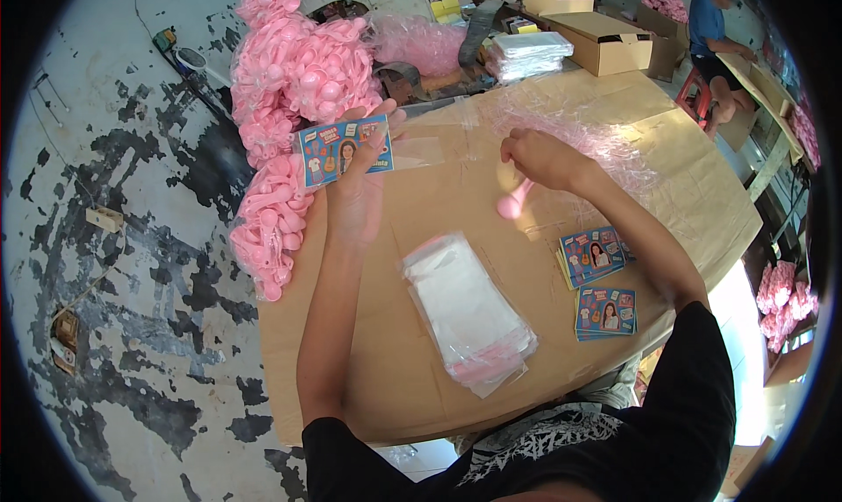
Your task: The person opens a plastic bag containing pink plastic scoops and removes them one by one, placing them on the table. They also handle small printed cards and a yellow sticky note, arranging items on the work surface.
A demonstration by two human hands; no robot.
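Note:
My left hand [353,173] holds a blue printed card [320,151], thumb across its front and fingers behind it, over the far left of the table. Further right, my right hand [545,157] is closed with its fingers curled down; what they grip, if anything, is hidden. Just below it shows a pink spoon-like piece [510,206] with a rounded end, its stem running up under the hand. A stack of clear plastic bags [465,300] lies between my forearms. Two piles of blue cards, one farther [589,255] and one nearer [605,312], sit by my right forearm.
Bagged pink spoon-like pieces [298,72] heap along the table's left edge. Crumpled clear plastic [605,147] spreads beyond my right hand. At the back stand packed clear bags [526,55] and a cardboard box [605,44]. A person in blue [709,33] sits far right.

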